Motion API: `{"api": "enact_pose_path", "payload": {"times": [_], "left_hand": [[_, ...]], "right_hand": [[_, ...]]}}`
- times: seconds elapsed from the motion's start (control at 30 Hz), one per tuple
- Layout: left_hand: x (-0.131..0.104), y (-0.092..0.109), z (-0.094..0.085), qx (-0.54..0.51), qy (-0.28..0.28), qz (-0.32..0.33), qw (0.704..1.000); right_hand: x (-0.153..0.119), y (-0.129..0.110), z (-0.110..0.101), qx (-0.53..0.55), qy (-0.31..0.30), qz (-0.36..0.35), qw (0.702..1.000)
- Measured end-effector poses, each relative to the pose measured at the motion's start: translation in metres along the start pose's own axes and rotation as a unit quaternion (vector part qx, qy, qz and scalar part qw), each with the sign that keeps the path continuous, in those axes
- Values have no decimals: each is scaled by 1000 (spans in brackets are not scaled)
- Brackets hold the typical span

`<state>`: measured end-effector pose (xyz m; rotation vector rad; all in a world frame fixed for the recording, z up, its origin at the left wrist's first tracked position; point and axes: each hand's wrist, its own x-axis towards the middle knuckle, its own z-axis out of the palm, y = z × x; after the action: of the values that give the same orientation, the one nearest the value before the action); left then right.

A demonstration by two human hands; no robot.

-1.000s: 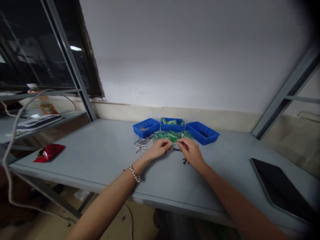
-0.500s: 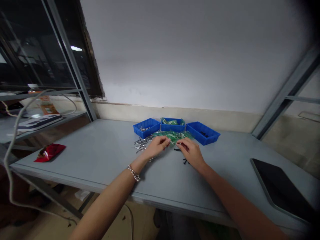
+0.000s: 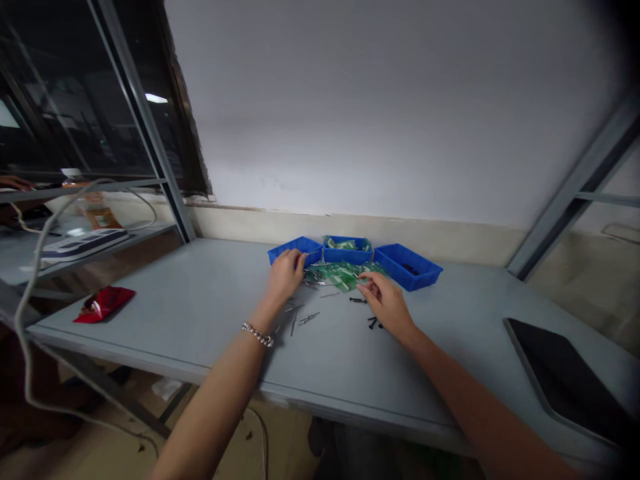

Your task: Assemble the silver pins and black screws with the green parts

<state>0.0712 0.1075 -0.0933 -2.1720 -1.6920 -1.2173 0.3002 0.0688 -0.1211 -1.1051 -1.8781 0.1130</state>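
My left hand (image 3: 287,272) is closed in a pinch at the front of the left blue bin (image 3: 311,248); a thin silvery piece seems to stick out from its fingertips. My right hand (image 3: 384,298) pinches a small metal piece beside the green packets (image 3: 340,275). Those packets lie on the table in front of the middle blue bin (image 3: 347,255), which holds more of them. Loose silvery pins (image 3: 309,319) lie between my hands and partly under the left one. Black screws (image 3: 357,300) are close to my right hand.
The right blue bin (image 3: 410,275) holds dark pieces. A black tablet (image 3: 565,377) lies on the table (image 3: 350,373) at the right, a red packet (image 3: 105,304) at the left. On the left shelf stands a bottle (image 3: 100,213); another person's hand (image 3: 16,183) is at the far left.
My left hand has moved left, from beside my right hand to the left bin, uncovering pins on the table. My right hand has barely moved. Another person's hand has appeared at far left.
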Motion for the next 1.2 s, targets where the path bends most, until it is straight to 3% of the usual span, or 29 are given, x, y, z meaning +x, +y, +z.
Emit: {"api": "enact_pose_path", "payload": {"times": [0.17, 0.4, 1.2], "left_hand": [[6, -24, -9, 67, 108, -94, 987], [7, -40, -5, 72, 156, -109, 979], [9, -48, 9, 30, 65, -100, 992]], "right_hand": [[-1, 1, 2, -1, -18, 14, 1000], [-1, 1, 2, -3, -39, 33, 999], [1, 1, 5, -19, -57, 46, 997]]}}
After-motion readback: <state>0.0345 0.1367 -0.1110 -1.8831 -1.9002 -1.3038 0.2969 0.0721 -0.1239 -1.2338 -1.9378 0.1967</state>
